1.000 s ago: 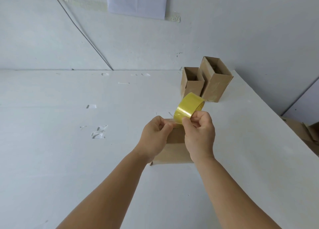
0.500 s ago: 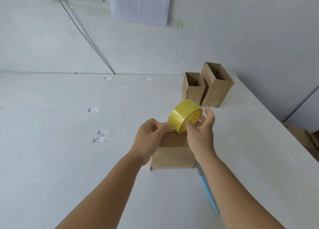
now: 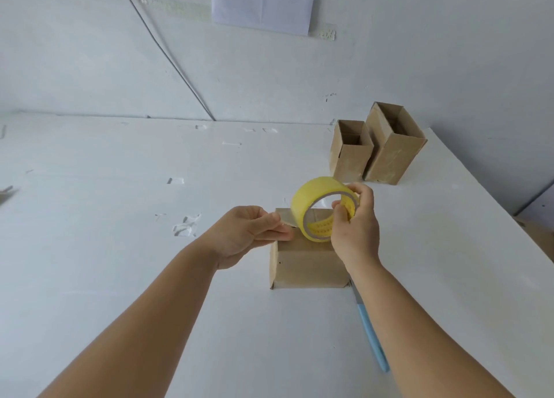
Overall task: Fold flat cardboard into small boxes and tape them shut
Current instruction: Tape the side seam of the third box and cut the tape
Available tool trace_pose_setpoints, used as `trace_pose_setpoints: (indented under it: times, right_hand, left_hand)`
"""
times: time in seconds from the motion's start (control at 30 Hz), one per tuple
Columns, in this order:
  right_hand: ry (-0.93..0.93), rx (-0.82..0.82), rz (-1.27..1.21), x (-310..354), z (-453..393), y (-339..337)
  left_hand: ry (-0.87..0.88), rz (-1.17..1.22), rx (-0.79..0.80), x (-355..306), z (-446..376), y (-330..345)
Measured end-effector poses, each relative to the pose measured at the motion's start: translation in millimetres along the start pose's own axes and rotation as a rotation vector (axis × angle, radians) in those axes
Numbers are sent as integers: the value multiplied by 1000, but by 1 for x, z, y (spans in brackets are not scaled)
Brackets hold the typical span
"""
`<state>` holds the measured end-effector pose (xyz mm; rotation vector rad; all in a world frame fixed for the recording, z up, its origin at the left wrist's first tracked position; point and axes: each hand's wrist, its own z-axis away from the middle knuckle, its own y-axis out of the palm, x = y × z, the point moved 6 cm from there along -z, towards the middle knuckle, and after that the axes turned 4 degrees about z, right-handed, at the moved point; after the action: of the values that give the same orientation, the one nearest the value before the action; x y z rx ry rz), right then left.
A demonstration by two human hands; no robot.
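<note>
A small brown cardboard box (image 3: 305, 262) stands on the white table (image 3: 120, 247) in front of me. Above its top my right hand (image 3: 355, 232) grips a yellow roll of tape (image 3: 317, 199), thumb through the core and fingers over the rim. My left hand (image 3: 248, 235) pinches the clear free end of the tape (image 3: 286, 219), a short strip stretched from the roll to my fingertips over the box's left top edge. Much of the box's top is hidden by both hands.
Two open-topped cardboard boxes (image 3: 350, 151) (image 3: 392, 145) stand side by side at the back right by the wall. A blue-handled cutter (image 3: 371, 334) lies on the table under my right forearm. More cardboard (image 3: 539, 235) sits beyond the table's right edge. Tape scraps dot the table.
The hands have drawn apart: the left pulled the tape end leftward while the right turned and lifted the roll, its open core now facing me. The camera also tilted, showing more of the box.
</note>
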<state>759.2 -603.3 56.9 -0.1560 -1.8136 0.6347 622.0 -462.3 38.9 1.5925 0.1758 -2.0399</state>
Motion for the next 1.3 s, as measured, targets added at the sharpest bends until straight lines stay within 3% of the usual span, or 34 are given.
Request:
trace_pose_setpoints:
  times: [0.17, 0.3, 0.43, 0.7, 0.87, 1.07, 1.3]
  right_hand:
    - [-26, -118, -48, 0, 2, -3]
    - [4, -33, -36, -7, 1, 0]
    - [-19, 69, 108, -7, 0, 7]
    - [28, 19, 58, -10, -4, 6]
    - [46, 17, -33, -10, -5, -1]
    - [-29, 105, 37, -7, 2, 6]
    - [21, 23, -100, -8, -2, 1]
  left_hand:
    - [-56, -88, -47, -6, -3, -6]
    - [-52, -76, -133, -5, -9, -13]
    - [-65, -4, -84, 2, -9, -12]
    - [-60, -171, -89, -9, -8, -28]
    - [-119, -143, -74, 4, -11, -26]
    - [-125, 78, -170, 22, -12, -31]
    - [-34, -76, -273, 23, -20, -29]
